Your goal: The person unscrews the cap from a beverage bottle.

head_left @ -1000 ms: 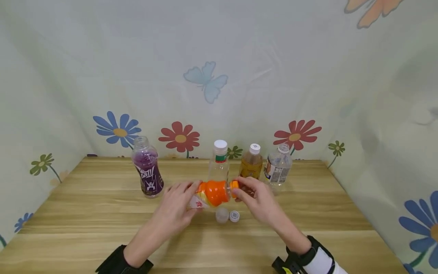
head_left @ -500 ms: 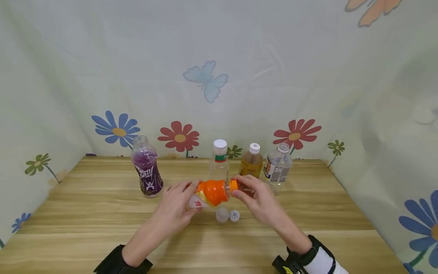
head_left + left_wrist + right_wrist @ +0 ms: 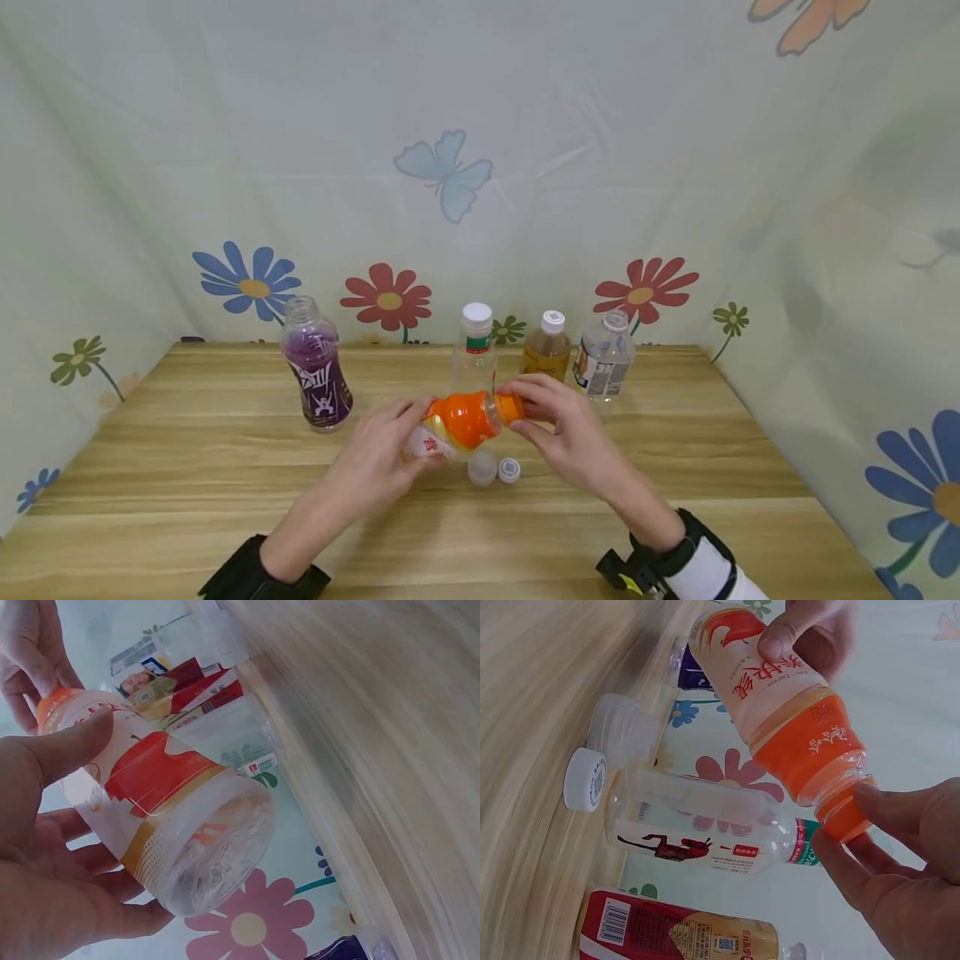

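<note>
One orange-shouldered drink bottle [image 3: 462,421] is held in the air above the wood-grain worktop [image 3: 420,542], tipped well over, its neck toward the right hand [image 3: 566,425]. The left hand [image 3: 378,446] has its grip wrapped around the labelled body, thumb on one side and fingers on the other; the right grip pinches the orange screw cap [image 3: 844,814] between thumb and fingers at the neck, where clear plastic shows beside it. The step in hand looks like turning that cap (which way, and how far it sits on the threads, I cannot tell). To do it well, let the left grip simply stop the body from spinning, since thin plastic would likely buckle under a hard squeeze. Line the cap up squarely with the neck, twist in short turns and re-pinch between them. A slightly raised mouth is wise in case liquid remains. Elbow room matters too: the white-capped clear bottle [image 3: 474,354] stands close behind, and the translucent cap [image 3: 482,468] and small white cap [image 3: 509,470] rest on the worktop near the work, where a dropping wrist could scatter them.
</note>
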Demonstrator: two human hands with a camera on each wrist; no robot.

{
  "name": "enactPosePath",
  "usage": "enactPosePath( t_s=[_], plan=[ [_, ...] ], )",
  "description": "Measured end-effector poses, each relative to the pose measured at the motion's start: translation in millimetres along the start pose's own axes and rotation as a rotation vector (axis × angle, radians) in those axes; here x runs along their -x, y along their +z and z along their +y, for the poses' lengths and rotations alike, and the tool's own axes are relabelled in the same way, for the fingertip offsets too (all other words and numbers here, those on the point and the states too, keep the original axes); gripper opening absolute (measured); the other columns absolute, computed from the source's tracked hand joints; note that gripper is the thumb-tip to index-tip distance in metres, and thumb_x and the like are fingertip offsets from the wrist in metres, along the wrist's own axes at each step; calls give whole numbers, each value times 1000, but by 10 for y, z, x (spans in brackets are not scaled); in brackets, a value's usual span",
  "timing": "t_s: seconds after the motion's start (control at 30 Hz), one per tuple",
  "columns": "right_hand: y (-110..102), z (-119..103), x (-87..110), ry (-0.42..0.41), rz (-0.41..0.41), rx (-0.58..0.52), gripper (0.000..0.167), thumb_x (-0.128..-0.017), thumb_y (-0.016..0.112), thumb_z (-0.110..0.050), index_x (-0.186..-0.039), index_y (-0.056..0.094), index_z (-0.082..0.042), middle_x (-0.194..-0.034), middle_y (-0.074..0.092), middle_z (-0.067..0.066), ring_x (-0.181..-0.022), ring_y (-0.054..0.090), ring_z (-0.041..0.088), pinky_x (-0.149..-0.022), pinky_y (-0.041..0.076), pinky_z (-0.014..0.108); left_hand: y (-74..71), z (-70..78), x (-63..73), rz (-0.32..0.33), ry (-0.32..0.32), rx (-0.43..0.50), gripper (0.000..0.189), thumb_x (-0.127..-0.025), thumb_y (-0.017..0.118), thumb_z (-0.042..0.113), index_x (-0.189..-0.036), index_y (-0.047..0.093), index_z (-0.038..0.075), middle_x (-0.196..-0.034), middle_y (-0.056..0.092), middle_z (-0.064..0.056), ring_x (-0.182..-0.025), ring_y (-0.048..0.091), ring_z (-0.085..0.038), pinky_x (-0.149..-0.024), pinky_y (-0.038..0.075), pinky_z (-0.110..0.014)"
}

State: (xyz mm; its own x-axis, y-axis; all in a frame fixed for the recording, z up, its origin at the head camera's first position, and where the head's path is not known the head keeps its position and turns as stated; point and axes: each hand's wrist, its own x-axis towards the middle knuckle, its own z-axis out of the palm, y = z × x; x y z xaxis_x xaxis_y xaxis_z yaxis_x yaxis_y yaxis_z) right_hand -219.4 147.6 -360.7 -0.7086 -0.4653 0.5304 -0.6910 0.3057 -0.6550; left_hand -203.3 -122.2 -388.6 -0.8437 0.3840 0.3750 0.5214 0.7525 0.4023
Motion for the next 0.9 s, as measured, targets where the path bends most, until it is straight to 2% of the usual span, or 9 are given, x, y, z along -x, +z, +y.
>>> enactPosePath(
  t_s=[0.23, 0.37, 0.43, 0.53, 0.67, 0.77, 0.9],
  plan=[
    [-4, 8, 0, 25, -7, -40, 45, -85, 75, 15, -126, 68, -3, -130, 64, 12, -113, 67, 27, -89, 57, 32, 4, -1, -6, 2, -11, 21, 72, -79, 91, 20, -141, 59, 2, -122, 66, -11, -108, 62, -29, -95, 52, -50],
    [-4, 4, -1, 78, -3, -16, 53, -87, 79, 5, -136, 61, -4, -131, 64, 12, -112, 66, 26, -90, 57, 31, 6, 11, -11, -2, -25, 35, 72, -78, 92, 19, -141, 59, 4, -121, 66, -10, -106, 62, -27, -93, 53, -47],
    [1, -3, 1, 131, 15, 27, 51, -90, 80, -6, -137, 59, -3, -124, 66, 11, -107, 67, 23, -87, 58, 30, 9, 15, -13, 3, -28, 40, 71, -78, 92, 19, -140, 60, 6, -121, 66, -9, -105, 62, -27, -93, 53, -47],
    [13, -21, 4, 238, 44, 102, 38, -97, 74, -22, -129, 63, -3, -109, 69, 5, -94, 67, 17, -79, 59, 28, 14, 15, -14, 15, -24, 38, 70, -77, 93, 18, -139, 61, 6, -118, 67, -8, -104, 62, -26, -92, 53, -47],
    [28, -40, 5, 332, 52, 149, 28, -101, 69, -27, -118, 69, -4, -95, 69, 0, -80, 64, 14, -71, 58, 28, 17, 10, -14, 29, -10, 29, 70, -75, 94, 17, -136, 62, 7, -115, 67, -7, -102, 62, -26, -88, 53, -46],
    [25, -50, 7, 335, 41, 145, 28, -100, 71, -24, -119, 69, -3, -95, 68, 0, -80, 64, 13, -71, 58, 27, 14, 13, -12, 32, -9, 22, 70, -74, 94, 17, -135, 62, 7, -114, 66, -7, -101, 62, -26, -88, 52, -47],
    [7, -59, 11, 282, 10, 126, 31, -99, 72, -19, -125, 67, -2, -101, 69, 2, -86, 65, 14, -74, 59, 27, 4, 28, -12, 30, -16, 19, 69, -74, 94, 16, -135, 62, 7, -114, 66, -7, -102, 62, -27, -89, 52, -48]
  ],
)
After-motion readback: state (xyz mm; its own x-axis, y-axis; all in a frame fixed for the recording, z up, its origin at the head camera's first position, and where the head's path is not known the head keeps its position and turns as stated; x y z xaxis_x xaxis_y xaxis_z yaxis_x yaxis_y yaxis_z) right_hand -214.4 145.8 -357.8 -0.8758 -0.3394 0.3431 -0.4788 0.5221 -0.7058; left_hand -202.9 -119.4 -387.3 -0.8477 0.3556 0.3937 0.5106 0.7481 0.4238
